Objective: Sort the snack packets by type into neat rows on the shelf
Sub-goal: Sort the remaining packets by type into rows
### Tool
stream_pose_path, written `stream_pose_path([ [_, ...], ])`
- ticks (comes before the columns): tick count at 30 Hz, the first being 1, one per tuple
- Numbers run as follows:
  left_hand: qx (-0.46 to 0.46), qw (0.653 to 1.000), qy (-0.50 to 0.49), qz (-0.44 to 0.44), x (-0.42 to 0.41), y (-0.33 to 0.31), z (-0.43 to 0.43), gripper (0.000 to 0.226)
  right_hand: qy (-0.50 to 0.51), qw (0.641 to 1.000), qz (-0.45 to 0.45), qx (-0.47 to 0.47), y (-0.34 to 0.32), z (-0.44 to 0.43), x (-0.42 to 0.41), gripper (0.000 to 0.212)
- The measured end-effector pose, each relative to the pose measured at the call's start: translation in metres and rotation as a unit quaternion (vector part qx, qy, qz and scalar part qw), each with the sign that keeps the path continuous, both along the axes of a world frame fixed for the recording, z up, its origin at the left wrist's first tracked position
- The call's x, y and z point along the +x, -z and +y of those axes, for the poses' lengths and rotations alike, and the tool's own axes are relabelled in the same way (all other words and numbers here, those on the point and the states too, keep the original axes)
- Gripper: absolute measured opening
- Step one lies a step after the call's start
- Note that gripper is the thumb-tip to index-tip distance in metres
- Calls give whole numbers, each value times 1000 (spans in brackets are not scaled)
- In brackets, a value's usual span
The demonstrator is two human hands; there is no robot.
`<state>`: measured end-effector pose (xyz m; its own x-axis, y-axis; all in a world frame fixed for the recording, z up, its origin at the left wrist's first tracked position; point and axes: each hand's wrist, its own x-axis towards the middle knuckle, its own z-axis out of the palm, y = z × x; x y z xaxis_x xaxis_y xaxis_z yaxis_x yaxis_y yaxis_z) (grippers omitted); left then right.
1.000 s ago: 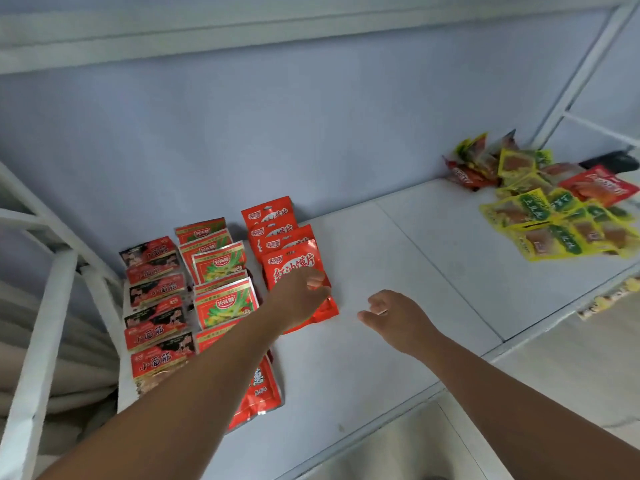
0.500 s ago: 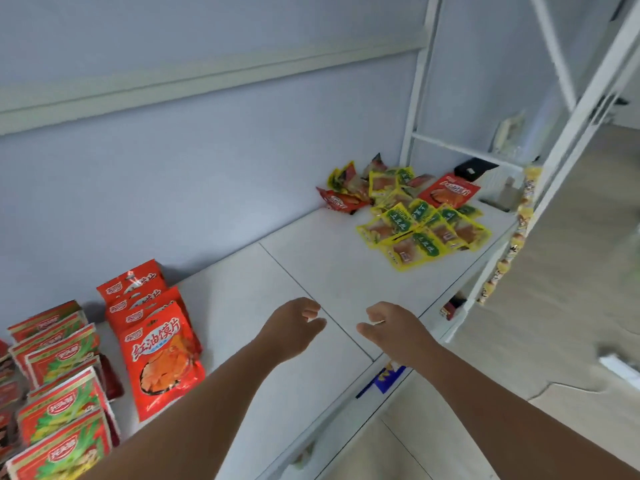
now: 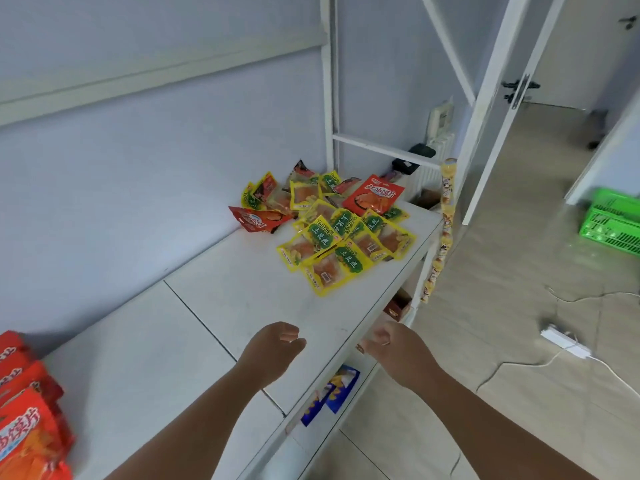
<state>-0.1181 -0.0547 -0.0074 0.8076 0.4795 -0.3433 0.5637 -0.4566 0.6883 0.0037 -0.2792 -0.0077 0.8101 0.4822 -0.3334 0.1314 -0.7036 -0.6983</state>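
Many yellow plastic snack packets [image 3: 332,251] with green labels lie jumbled with a few red snack packets [image 3: 374,195] at the far right end of the white shelf board [image 3: 207,306], overlapping red-orange packets [image 3: 24,410] sit at its left, and the left hand [image 3: 273,344] and right hand [image 3: 398,348] hover near the front edge, loosely curled, holding nothing.

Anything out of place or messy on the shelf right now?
Yes: the pile at the far right end of the shelf is unsorted. Yellow packets overlap at all angles, with two red ones mixed in: a large red packet at the back and a crumpled red packet at the left.
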Motion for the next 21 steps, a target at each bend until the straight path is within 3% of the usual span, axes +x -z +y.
stream_pose_path([
  [11, -35, 991, -128, -37, 90, 25, 71, 27, -51, 998, 15, -30, 6, 72, 92, 45],
  [16, -58, 984, -157, -58, 137, 26, 107, 12, -41, 999, -11, -33, 3, 89, 150, 37],
  [21, -116, 967, -212, -74, 180, 28, 131, 18, -15, 1000, -15, -6, 3, 98, 208, 35],
])
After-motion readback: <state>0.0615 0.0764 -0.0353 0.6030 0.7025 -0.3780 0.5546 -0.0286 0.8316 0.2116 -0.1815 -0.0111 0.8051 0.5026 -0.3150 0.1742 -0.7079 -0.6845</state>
